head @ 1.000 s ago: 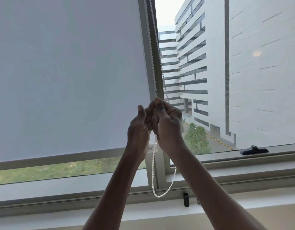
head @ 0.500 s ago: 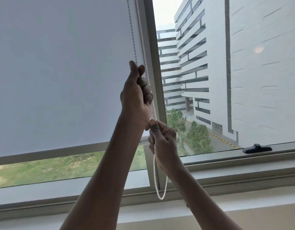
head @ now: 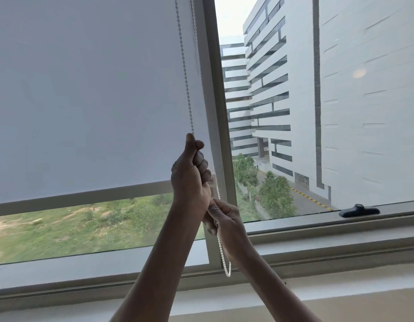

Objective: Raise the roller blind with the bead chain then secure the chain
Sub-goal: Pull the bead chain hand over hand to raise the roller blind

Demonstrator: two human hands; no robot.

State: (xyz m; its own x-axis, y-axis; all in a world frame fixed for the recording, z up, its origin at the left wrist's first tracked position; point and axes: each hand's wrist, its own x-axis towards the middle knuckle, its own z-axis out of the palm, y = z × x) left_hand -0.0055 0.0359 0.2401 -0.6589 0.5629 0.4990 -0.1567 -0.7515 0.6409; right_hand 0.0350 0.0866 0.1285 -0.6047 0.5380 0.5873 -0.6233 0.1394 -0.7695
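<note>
A white roller blind (head: 85,101) covers most of the left window pane; its grey bottom bar (head: 80,197) hangs above a strip of open glass. The white bead chain (head: 185,73) runs down along the blind's right edge. My left hand (head: 191,175) grips one strand of the chain in a fist with the thumb up. Just below it, my right hand (head: 224,219) pinches the chain, and the chain's loop (head: 227,268) dangles under it near the window frame.
A grey vertical window post (head: 218,112) stands right behind the chain. A black window handle (head: 358,210) sits on the right pane's lower frame. The white sill (head: 317,263) runs below. A white building and trees show outside.
Both hands have come down with the chain since half a second ago. The blind's bottom bar stands higher than a second ago, showing more glass beneath it.
</note>
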